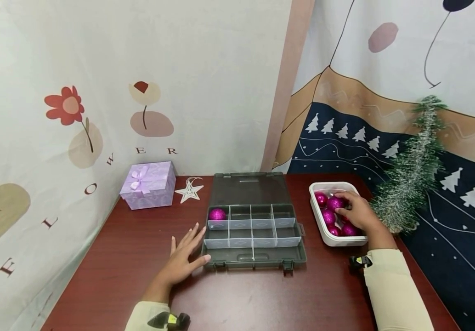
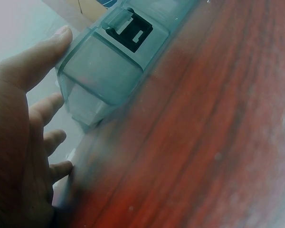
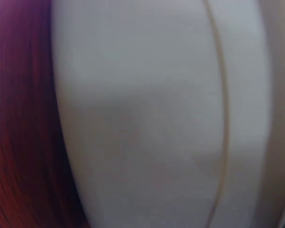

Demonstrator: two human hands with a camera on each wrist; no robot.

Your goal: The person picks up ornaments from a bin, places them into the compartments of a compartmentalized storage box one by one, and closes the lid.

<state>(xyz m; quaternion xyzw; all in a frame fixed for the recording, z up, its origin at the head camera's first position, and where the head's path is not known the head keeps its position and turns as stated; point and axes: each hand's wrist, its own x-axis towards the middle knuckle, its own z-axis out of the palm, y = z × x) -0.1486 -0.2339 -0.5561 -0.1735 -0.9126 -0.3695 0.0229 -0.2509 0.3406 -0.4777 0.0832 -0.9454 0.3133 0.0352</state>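
A dark translucent compartment box (image 1: 237, 255) lies with its lid (image 1: 250, 189) folded back. One magenta glitter bauble (image 1: 217, 214) sits in its back left compartment. My left hand (image 1: 181, 259) is spread at the box's left front corner, thumb by the front edge; the left wrist view shows its loosely bent fingers (image 2: 46, 109) along the box side. To the right, a white tub (image 1: 327, 239) holds several magenta baubles (image 1: 328, 217), some glittery, some shiny. My right hand (image 1: 359, 214) reaches into it, thumb and fingers pinching a glitter bauble (image 1: 335, 202). The tub's wall (image 3: 147, 118) fills the right wrist view.
A lilac gift box (image 1: 150, 191) with a bow stands at the back left, beside a white star ornament (image 1: 189, 190). A small tinsel tree (image 1: 411, 179) rises behind the tub at the right. Printed cloth (image 1: 221, 92) hangs behind the dark red table (image 1: 262, 299).
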